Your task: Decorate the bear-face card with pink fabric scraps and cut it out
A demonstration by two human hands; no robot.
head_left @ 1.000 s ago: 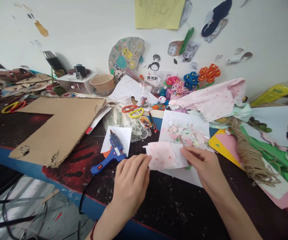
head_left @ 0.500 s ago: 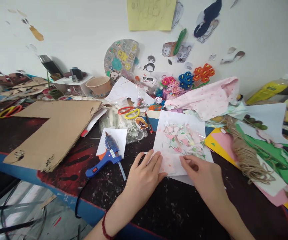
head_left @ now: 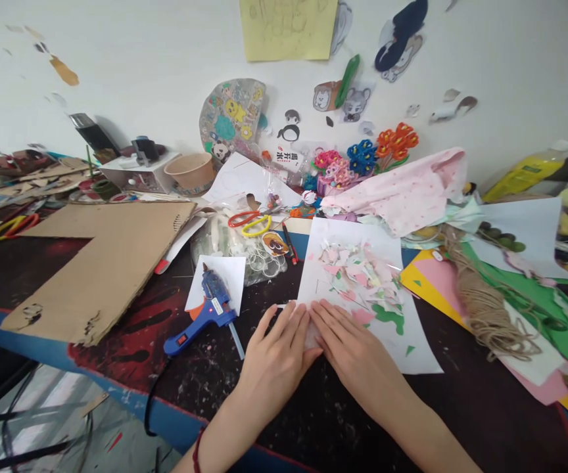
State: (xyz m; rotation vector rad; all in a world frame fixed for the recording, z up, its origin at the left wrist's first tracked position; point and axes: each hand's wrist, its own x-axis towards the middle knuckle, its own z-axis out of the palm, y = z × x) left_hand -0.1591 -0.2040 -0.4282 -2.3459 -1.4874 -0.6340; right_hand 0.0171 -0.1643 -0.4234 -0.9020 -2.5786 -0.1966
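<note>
My left hand [head_left: 275, 351] lies flat with its fingers stretched out at the lower left edge of a white paper sheet [head_left: 425, 355]. Beside it, my right hand [head_left: 355, 351] is also laid flat, its fingertips meeting those of the left. Both press on a small whitish, pink-tinged piece [head_left: 312, 335], mostly hidden beneath them; whether it is paper or cloth is unclear. Just beyond the hands, pink, white and green scraps [head_left: 360, 279] are heaped on the sheet, with a larger green scrap [head_left: 390, 318] near the right hand.
A blue glue gun [head_left: 202, 315] rests on white paper to the left, near cut cardboard [head_left: 111, 263]. Red and yellow scissors [head_left: 257, 223] lie on a plastic bag. To the right are a twine bundle [head_left: 484, 302] and coloured sheets. Pipe-cleaner flowers [head_left: 363, 154] stand at the back.
My right hand has moved left from the piece's right edge, going from bent fingers to lying flat against the left hand. The piece's right part is no longer spread out over the sheet.
</note>
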